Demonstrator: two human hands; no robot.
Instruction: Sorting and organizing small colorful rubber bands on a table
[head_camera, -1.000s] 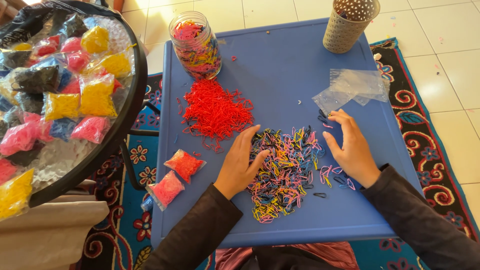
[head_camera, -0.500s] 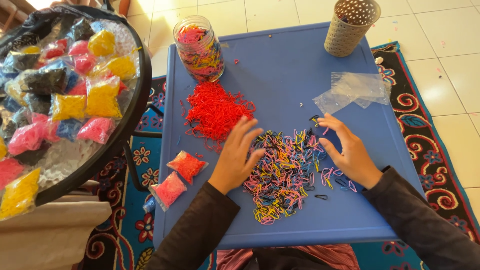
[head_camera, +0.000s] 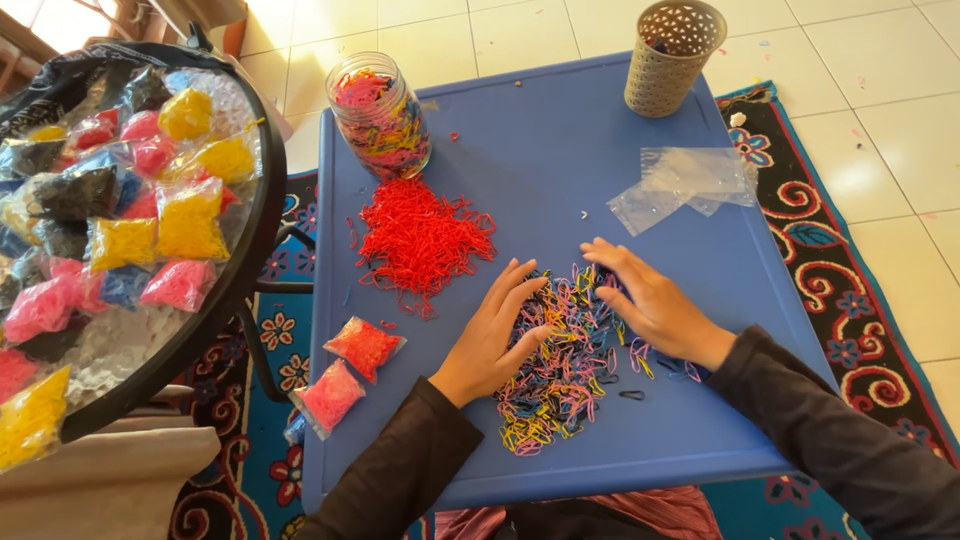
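Mixed-colour rubber bands (head_camera: 560, 370) lie heaped on the blue counter (head_camera: 540, 140), with the left hand (head_camera: 495, 335) and right hand (head_camera: 650, 305) pressed flat and open on them, gripping nothing. Sorted red bands (head_camera: 420, 240) and two filled packets (head_camera: 345, 370) lie just left of the heap; most of it looks unsorted.

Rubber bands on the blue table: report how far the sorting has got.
Done: a red pile lies apart, and two filled bags lie at the table's left edge. In hand: the left hand and right hand are spread flat on the mixed pile, neither showing a grip on any band. Left: that pile, still many colours, and empty clear bags.
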